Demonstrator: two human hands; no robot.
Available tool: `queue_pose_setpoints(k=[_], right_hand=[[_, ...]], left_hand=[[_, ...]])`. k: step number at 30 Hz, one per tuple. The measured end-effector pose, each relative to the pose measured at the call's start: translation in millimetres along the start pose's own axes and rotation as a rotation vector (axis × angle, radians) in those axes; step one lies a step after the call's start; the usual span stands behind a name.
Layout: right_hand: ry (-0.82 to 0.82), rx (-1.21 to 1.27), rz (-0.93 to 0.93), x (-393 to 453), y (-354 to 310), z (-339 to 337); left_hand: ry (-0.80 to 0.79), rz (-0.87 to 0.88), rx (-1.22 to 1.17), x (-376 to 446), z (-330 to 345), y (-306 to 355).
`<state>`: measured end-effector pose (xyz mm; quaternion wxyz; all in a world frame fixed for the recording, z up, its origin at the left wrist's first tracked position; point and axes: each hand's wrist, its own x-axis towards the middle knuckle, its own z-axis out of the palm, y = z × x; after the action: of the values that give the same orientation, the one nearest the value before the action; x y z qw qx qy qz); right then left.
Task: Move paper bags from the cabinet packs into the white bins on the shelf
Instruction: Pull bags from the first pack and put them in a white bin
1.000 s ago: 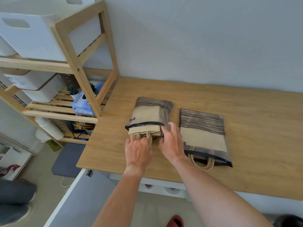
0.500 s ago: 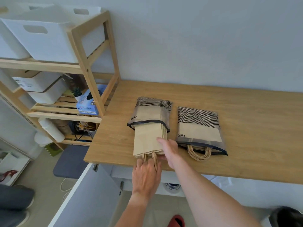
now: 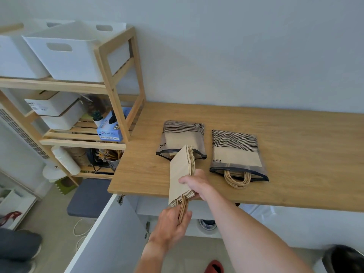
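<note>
Since the earlier frame, the stack of paper bags (image 3: 182, 172) has slid almost fully out of the left pack (image 3: 182, 139) and tilted up off the worktop (image 3: 295, 146); only its far end sits at the pack's open mouth. The near end of the stack overhangs the worktop's front edge. The right pack (image 3: 237, 154) lies flat just beside the left pack, apart from it, its handles protruding toward the front edge. The worktop to the right of both packs is bare wood. The white bin (image 3: 69, 54) stands on the top level of the wooden shelf (image 3: 116, 89), left of the worktop and well apart from the stack.

The left hand (image 3: 170, 226), below the worktop edge, grips the bag handles. The right hand (image 3: 197, 183) grips the stack's right edge, thumb on top.
</note>
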<state>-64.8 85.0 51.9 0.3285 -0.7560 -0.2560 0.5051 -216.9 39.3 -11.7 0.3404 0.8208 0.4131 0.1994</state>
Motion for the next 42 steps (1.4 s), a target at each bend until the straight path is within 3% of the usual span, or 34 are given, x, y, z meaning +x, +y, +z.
queue_pose_setpoints(k=[3,12,22,31,35,42], right_hand=[[0.047,-0.099,-0.045,-4.5,-0.3,1.1],[0.114,-0.406,-0.134,-16.5,-10.9,2.8],[0.264,-0.433,-0.113,-15.4,4.0,-12.4],[0.065,-0.27,-0.155,16.8,-17.9,8.3],[-0.089,-0.205,-0.152,8.9,-32.0,10.4],[-0.105,-0.074,-0.192,16.5,-32.2,11.2]], left_hand=[[-0.023,-0.024,-0.073,-1.5,-3.1,13.2],[0.303,-0.27,-0.28,15.5,-23.6,39.1],[0.312,-0.392,-0.445,49.3,-23.5,44.9],[0.248,-0.579,-0.791,90.5,-29.5,36.8],[0.226,-0.512,-0.836,94.9,-42.1,33.7],[0.161,-0.498,-0.829,103.6,-56.8,34.6]])
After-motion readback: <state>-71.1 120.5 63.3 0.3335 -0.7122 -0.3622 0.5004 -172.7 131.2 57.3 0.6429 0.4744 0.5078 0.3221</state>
